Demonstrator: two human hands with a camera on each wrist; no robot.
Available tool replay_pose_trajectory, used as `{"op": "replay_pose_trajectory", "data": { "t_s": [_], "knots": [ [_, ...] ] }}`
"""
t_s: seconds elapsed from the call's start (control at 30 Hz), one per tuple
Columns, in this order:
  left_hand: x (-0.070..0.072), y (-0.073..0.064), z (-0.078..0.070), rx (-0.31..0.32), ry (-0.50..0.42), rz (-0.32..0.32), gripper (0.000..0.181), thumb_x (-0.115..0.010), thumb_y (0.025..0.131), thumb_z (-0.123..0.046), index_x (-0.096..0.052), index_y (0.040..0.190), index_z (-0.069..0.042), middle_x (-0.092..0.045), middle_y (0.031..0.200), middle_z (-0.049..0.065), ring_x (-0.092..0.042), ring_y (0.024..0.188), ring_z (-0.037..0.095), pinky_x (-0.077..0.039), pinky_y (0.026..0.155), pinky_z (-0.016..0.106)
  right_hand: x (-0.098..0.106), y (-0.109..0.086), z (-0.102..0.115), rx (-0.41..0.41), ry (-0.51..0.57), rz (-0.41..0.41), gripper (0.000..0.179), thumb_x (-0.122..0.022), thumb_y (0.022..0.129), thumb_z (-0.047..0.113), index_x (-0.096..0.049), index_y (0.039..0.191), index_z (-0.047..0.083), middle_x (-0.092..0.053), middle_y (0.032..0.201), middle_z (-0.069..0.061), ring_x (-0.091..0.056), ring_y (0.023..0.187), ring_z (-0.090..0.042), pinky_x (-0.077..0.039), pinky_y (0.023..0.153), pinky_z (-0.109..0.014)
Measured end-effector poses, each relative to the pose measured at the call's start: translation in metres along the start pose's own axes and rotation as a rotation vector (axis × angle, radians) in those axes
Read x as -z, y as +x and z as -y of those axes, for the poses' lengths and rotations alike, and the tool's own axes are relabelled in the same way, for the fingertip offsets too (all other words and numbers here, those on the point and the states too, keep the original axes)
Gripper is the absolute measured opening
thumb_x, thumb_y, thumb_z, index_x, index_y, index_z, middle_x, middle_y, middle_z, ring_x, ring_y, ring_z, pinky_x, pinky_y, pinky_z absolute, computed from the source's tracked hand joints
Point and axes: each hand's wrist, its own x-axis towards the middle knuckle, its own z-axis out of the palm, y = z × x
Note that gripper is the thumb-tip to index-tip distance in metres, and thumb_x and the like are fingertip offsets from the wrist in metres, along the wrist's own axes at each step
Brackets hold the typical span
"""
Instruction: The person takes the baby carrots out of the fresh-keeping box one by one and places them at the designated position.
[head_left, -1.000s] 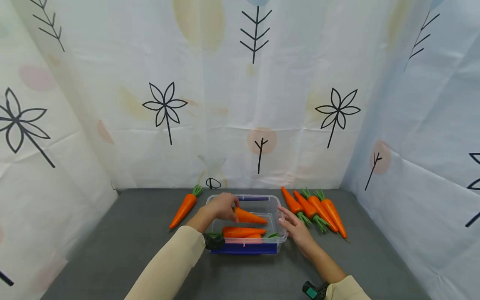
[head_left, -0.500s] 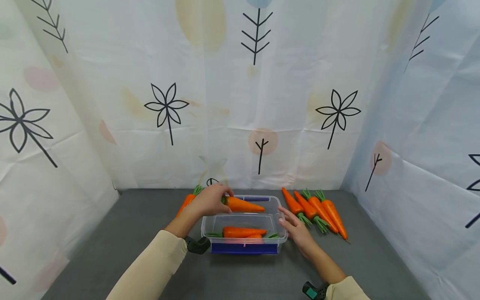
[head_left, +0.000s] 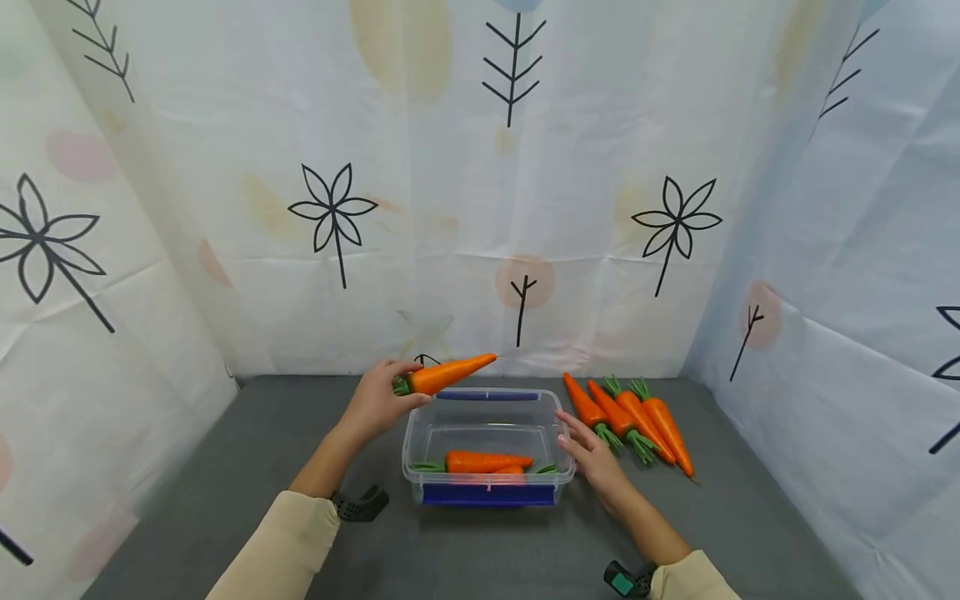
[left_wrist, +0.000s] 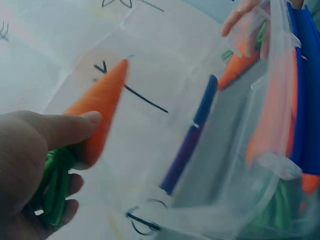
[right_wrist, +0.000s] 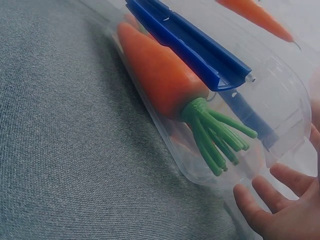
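In the head view my left hand [head_left: 375, 404] grips an orange carrot [head_left: 453, 375] by its green-topped end, above the far left corner of a clear plastic box [head_left: 408, 450]. The carrot's tip points up and right. In the left wrist view the thumb lies across this carrot [left_wrist: 102, 112]. At the box's right side my right hand [head_left: 596, 467] rests its extended fingers against the wall. Carrots [head_left: 487, 462] lie along the near side inside the box; through its wall the right wrist view shows one carrot [right_wrist: 160, 70] with a green top.
Several more carrots [head_left: 637, 421] lie side by side on the grey table [head_left: 480, 558], right of the box. A blue latch [head_left: 487, 495] runs along the box's front, another [head_left: 487, 396] along its back. Patterned white cloth [head_left: 450, 208] hangs behind and at both sides.
My left hand has lifted the carrot out of the box, up and to the left, tilting its tip upward. The hand now covers where a carrot lay left of the box. My right hand stays put.
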Motion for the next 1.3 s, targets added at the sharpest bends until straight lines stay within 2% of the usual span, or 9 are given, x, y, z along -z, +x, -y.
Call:
{"op": "replay_pose_trajectory", "data": {
  "t_s": [0.3,0.47,0.63,0.93,1.1,1.3],
  "knots": [
    [-0.013,-0.006,0.030,0.018,-0.080,-0.203,0.051,-0.081,0.080,-0.025,-0.065,0.125,-0.007,-0.055,0.108,0.014,-0.053,0.090,0.029,-0.047,0.075,0.042,0.000,0.000,-0.002,-0.005,0.011,-0.003,0.050,-0.053,0.101,0.020,-0.040,0.149,0.011,-0.039,0.145,-0.027,-0.041,0.130,-0.041,-0.039,0.100,-0.054],
    [-0.015,-0.009,0.048,0.055,-0.102,-0.293,0.051,-0.082,0.079,-0.025,-0.065,0.124,-0.006,-0.056,0.108,0.015,-0.053,0.094,0.031,-0.043,0.078,0.043,0.000,-0.001,-0.003,0.002,0.016,-0.019,0.050,-0.053,0.101,0.018,-0.041,0.148,0.010,-0.040,0.144,-0.027,-0.042,0.129,-0.041,-0.039,0.100,-0.055],
    [-0.018,-0.010,0.066,0.126,-0.125,-0.362,0.051,-0.081,0.081,-0.026,-0.064,0.124,-0.005,-0.054,0.107,0.015,-0.052,0.094,0.030,-0.042,0.080,0.042,0.000,-0.001,-0.002,-0.002,0.008,-0.020,0.050,-0.053,0.101,0.020,-0.040,0.149,0.011,-0.040,0.145,-0.027,-0.041,0.130,-0.041,-0.039,0.100,-0.056],
    [-0.017,-0.016,0.092,0.256,-0.087,-0.419,0.053,-0.079,0.084,-0.027,-0.061,0.128,-0.004,-0.052,0.108,0.017,-0.049,0.094,0.032,-0.041,0.080,0.044,-0.001,-0.002,-0.001,-0.006,0.014,-0.018,0.050,-0.053,0.101,0.020,-0.041,0.149,0.011,-0.039,0.146,-0.026,-0.042,0.130,-0.041,-0.039,0.100,-0.055],
    [-0.013,-0.021,0.107,0.326,-0.063,-0.422,0.054,-0.077,0.085,-0.029,-0.060,0.128,-0.002,-0.051,0.110,0.018,-0.050,0.094,0.034,-0.043,0.080,0.047,-0.001,-0.002,-0.002,0.001,0.021,-0.020,0.050,-0.053,0.101,0.020,-0.041,0.148,0.010,-0.040,0.145,-0.027,-0.043,0.129,-0.042,-0.041,0.099,-0.054],
    [-0.013,-0.029,0.127,0.439,-0.053,-0.417,0.057,-0.076,0.086,-0.027,-0.056,0.132,0.000,-0.049,0.114,0.021,-0.048,0.097,0.036,-0.043,0.082,0.050,-0.001,0.000,-0.002,0.002,0.030,-0.015,0.050,-0.054,0.101,0.020,-0.041,0.148,0.011,-0.041,0.144,-0.027,-0.043,0.128,-0.042,-0.043,0.097,-0.052]
  ]
}}
